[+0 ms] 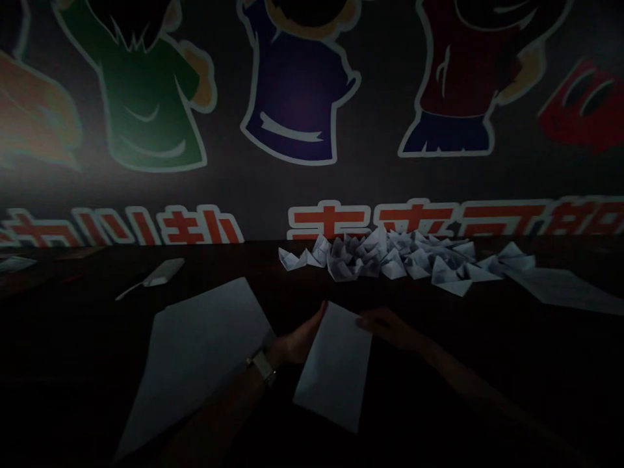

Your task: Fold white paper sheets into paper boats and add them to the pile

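Observation:
A folded sheet of white paper [336,367] is held up between my two hands, over the dark table. My left hand [298,341], with a watch [262,367] on its wrist, grips the paper's left edge, the thumb lying along it. At the upper right corner, the fingers of my right hand [387,327] pinch the paper. Left of my left hand lies a large flat stack of white paper [205,354], partly hidden by my forearm. Dim light blurs the finer details of the fingers.
A heap of folded paper boats [380,253] stands along the back of the table, against the painted wall [380,179]. More flat paper [568,289] lies at the right. A small white object [163,272] with a thin tail lies at the back left.

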The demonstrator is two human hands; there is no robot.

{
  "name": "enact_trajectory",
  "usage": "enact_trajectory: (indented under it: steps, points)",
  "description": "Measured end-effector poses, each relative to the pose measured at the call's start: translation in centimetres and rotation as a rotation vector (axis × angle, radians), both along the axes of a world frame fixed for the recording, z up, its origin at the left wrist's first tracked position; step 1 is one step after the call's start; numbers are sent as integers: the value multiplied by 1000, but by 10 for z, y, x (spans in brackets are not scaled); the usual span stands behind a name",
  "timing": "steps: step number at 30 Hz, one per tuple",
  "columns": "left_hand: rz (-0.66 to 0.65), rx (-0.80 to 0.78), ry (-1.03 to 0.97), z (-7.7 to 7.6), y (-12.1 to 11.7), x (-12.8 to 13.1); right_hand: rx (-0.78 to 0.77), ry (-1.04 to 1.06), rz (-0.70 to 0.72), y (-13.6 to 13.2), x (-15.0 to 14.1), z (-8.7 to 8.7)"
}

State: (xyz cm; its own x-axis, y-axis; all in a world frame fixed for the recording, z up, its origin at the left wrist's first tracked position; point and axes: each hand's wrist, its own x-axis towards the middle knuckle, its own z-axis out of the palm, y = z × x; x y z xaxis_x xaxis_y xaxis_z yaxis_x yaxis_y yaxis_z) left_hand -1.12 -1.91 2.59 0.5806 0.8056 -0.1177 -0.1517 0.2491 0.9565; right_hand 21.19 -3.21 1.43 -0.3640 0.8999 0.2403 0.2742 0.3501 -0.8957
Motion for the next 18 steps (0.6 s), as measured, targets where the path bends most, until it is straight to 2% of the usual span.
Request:
enact_trajectory:
  steps: [2,4,10,12,15,16,18]
  points:
    - [-198,-181,-11,-1,-8,-2,45,-7,9,-3,-2,5]
    - [-289,-298,-57,-1,-12,-4,65,2,-26,-4,-4,8]
    - [-164,-323,-141,5,-17,-4,247,46,-184,-5,-11,6]
    - [-145,-321,-141,9,-18,-1,290,59,-151,-8,-14,8]
    - [-265,-324,-110,12,-16,2,296,93,-50,-11,-15,12]
    - [-271,-279,-86,12,-15,3,276,125,-38,-12,-14,13]
    - [-148,-95,-40,10,-13,2,216,201,-36,-11,-13,15]
